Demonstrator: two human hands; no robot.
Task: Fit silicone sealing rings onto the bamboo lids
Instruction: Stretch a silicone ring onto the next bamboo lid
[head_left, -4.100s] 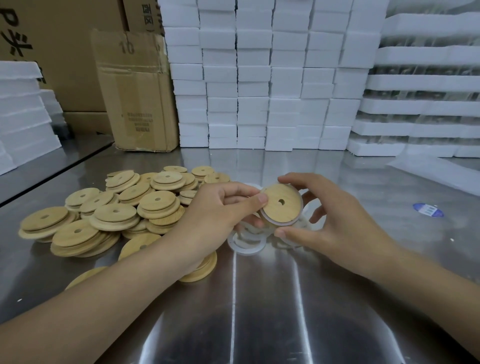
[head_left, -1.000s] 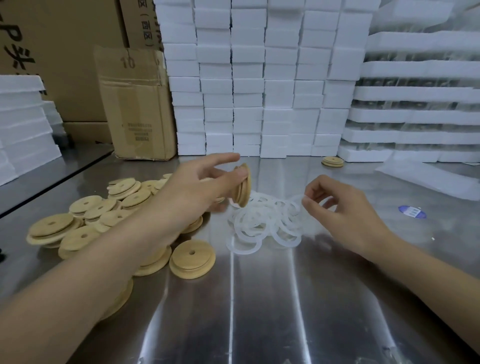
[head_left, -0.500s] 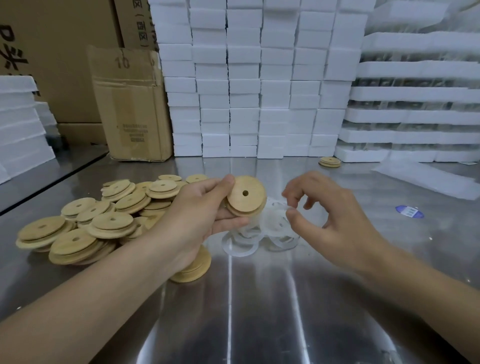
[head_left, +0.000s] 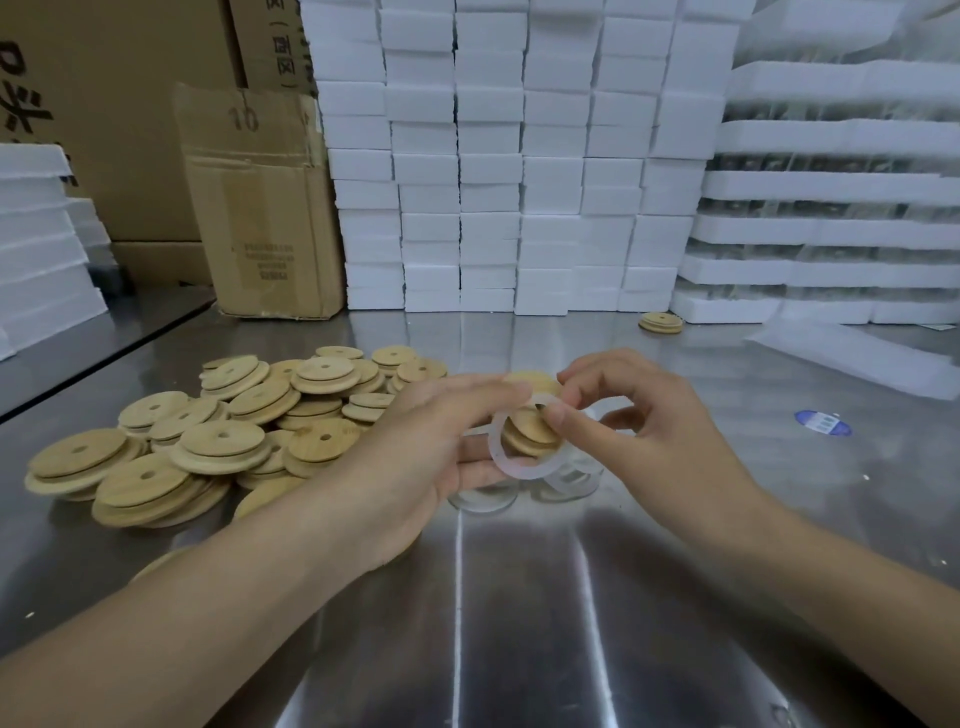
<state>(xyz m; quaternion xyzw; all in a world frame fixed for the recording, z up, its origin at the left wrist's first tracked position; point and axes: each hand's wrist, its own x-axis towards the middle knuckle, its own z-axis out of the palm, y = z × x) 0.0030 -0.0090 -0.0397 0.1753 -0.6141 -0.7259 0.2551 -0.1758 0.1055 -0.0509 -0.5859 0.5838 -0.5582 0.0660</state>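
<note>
My left hand (head_left: 431, 452) grips a round bamboo lid (head_left: 527, 428) above the steel table, tilted toward me. My right hand (head_left: 639, 431) pinches a translucent white silicone ring (head_left: 506, 462) between thumb and forefinger at the lid's upper edge; the ring hangs around the lid's lower side. Under both hands lies a small heap of loose silicone rings (head_left: 566, 480), partly hidden. A big pile of bamboo lids (head_left: 223, 431) with centre holes spreads over the left of the table.
One bamboo lid (head_left: 661, 322) lies alone at the back right near stacked white foam blocks (head_left: 488, 171). A cardboard box (head_left: 260, 208) stands back left. A blue sticker (head_left: 823, 422) is on the steel table (head_left: 519, 623); a plastic bag (head_left: 857, 358) lies far right.
My right hand has brought a silicone ring to the lid in my left hand, and the two hands have closed together; the ring now lies against the lid.
</note>
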